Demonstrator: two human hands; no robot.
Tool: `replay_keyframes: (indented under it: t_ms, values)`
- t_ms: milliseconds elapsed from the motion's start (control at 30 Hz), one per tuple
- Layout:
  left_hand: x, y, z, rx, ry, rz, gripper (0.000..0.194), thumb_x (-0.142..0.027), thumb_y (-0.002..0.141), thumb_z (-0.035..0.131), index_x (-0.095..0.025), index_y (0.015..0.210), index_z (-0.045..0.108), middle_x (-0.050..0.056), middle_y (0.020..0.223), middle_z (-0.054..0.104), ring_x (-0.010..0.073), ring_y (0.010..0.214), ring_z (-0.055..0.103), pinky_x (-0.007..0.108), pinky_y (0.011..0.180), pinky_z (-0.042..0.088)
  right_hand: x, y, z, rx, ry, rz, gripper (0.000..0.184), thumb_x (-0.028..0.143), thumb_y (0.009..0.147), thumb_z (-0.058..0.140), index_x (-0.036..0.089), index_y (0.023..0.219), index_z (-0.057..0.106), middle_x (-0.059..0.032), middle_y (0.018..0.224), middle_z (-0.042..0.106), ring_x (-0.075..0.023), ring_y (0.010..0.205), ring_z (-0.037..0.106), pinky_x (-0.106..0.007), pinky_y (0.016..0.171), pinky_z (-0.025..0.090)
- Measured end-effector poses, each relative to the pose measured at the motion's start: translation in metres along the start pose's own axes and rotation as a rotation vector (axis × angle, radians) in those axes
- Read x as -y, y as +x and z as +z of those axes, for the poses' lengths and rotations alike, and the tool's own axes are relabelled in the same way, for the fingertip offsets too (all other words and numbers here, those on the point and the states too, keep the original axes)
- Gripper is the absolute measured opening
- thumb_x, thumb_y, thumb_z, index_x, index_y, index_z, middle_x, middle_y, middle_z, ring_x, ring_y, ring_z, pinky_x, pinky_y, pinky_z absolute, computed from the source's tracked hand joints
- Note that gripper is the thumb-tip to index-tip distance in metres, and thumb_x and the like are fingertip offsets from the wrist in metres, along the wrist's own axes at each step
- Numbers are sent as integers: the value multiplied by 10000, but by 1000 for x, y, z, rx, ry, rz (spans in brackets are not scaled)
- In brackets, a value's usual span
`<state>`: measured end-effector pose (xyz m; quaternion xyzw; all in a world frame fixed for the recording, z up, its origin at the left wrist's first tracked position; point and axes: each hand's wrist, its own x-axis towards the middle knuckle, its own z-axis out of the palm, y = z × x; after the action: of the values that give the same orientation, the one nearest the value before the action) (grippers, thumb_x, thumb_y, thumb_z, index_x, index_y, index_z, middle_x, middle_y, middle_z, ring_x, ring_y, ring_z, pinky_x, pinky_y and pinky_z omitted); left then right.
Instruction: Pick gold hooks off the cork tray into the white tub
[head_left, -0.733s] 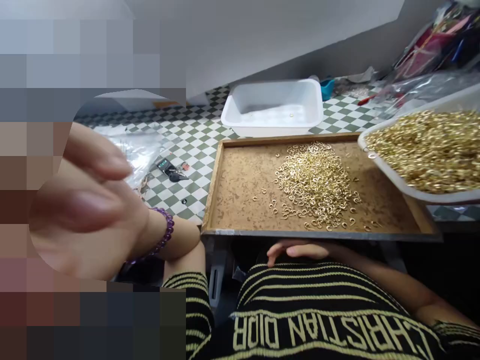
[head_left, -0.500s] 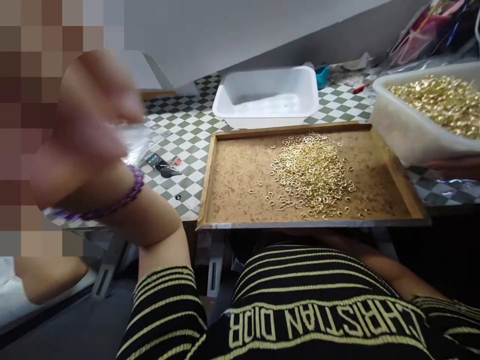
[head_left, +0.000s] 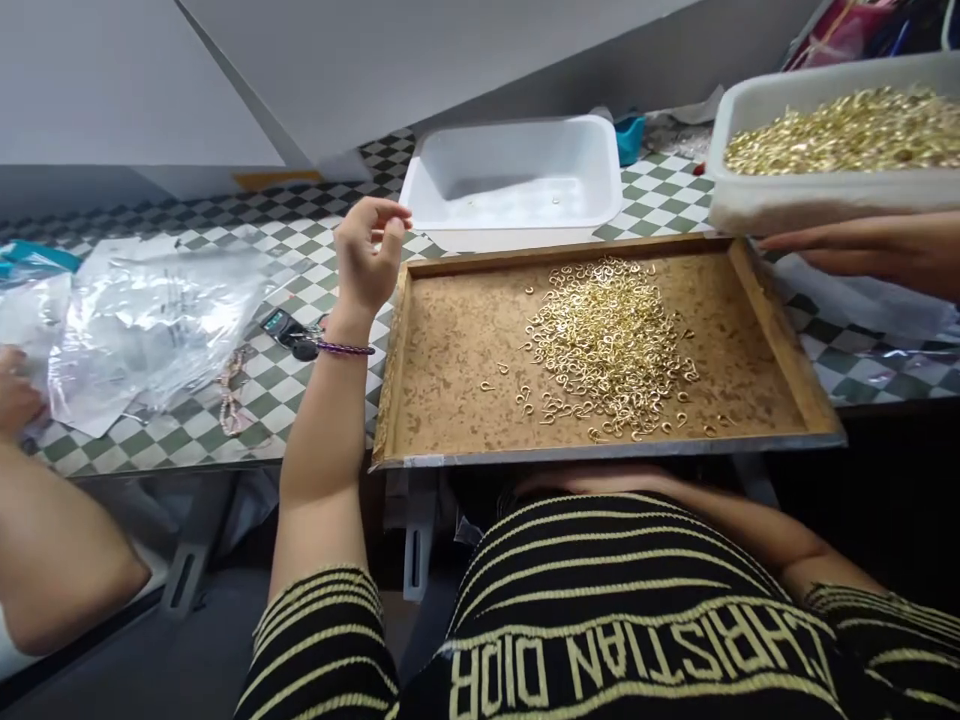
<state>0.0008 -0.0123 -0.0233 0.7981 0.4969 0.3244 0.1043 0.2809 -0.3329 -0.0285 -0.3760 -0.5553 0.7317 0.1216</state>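
Observation:
My left hand (head_left: 367,255), with a purple bracelet on its wrist, is raised at the left corner of the white plastic bin (head_left: 517,215). Its fingers are bent, with a gap between thumb and forefinger, and the fingertips are at the rim; contact is unclear. Small gold-coloured hooks (head_left: 611,345) lie heaped in a shallow wooden tray (head_left: 465,400), with several strays around the heap. My right hand (head_left: 577,480) is low in front of my body at the tray's front edge. The tray edge hides most of it, fingers included.
A second white bin (head_left: 840,190) full of gold pieces stands at right, another person's hand (head_left: 877,245) beside it. At left, a person's hand (head_left: 15,390) is by clear plastic bags (head_left: 157,320). Keys with a fob (head_left: 289,330) lie on the checkered table (head_left: 337,420).
My left hand has come from the upper left, across to the white bin's corner. The full bin, tilted before, now sits level, and the other person's hand is off its underside.

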Motion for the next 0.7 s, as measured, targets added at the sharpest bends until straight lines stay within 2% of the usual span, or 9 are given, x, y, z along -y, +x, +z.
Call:
replay_keyframes:
  t_ms: [67,133,167,233,300,367,433,533,700]
  values:
    - [-9,-3,4,24,-39,82,218,-221,1005,399,-196,1137,570,-13,1173,673,47,1033,574,285,949,554,18,-1,-11,170,-147,-147,456,464,1060,493,228,1401,681,-58,1404,637,-186,1309,627,-326,1190,488]
    - [-16,-5,9,74,-34,225,209,-260,982,466,-236,1109,631,4,1159,703,114,1075,609,355,1004,560,31,-21,-28,176,-247,-330,442,404,1073,490,210,1443,632,-75,1406,634,-163,1331,608,-302,1176,489]
    - [-18,-7,13,105,-29,289,209,-278,974,485,-261,1098,653,15,1160,712,152,1107,623,390,1031,557,35,-34,-39,120,-272,-392,433,395,1078,484,246,1465,607,-61,1415,629,-160,1353,592,-306,1180,488]
    - [-20,-8,18,155,-27,357,220,-304,965,496,-298,1088,679,37,1184,717,215,1166,638,436,1072,547,37,-54,-65,-141,-432,-404,469,462,1096,408,344,1537,516,-23,1506,558,-173,1460,495,-362,1245,437]
    - [-18,-9,23,182,-33,361,235,-321,964,493,-308,1088,692,50,1215,714,244,1194,645,453,1089,547,33,-56,-92,-493,-772,-254,664,660,1040,417,340,1622,392,-37,1650,373,-260,1587,290,-504,1319,311]
    - [-13,-9,25,176,-36,348,248,-336,965,491,-298,1093,700,62,1234,711,259,1208,646,469,1100,547,27,-38,-117,-683,-1057,-3,896,810,954,417,253,1650,339,-98,1710,207,-372,1616,135,-645,1308,213]
    - [-8,-8,27,163,-37,339,259,-336,965,491,-283,1106,701,72,1240,707,262,1212,645,478,1108,552,24,-9,-134,-690,-1192,155,1037,853,930,379,157,1685,235,-160,1721,45,-425,1612,21,-694,1290,163]
    - [-4,-7,29,163,-25,330,261,-313,957,500,-257,1109,706,81,1219,701,258,1181,646,485,1108,566,32,37,-140,-652,-1267,120,1027,833,950,366,142,1692,201,-181,1714,20,-419,1614,7,-684,1295,154]
    - [-11,-10,27,191,33,348,283,-295,955,497,-238,1124,716,81,1241,703,252,1187,644,475,1109,563,57,91,-115,-545,-1311,34,881,728,1013,372,185,1693,241,-149,1718,26,-386,1622,33,-619,1333,125]
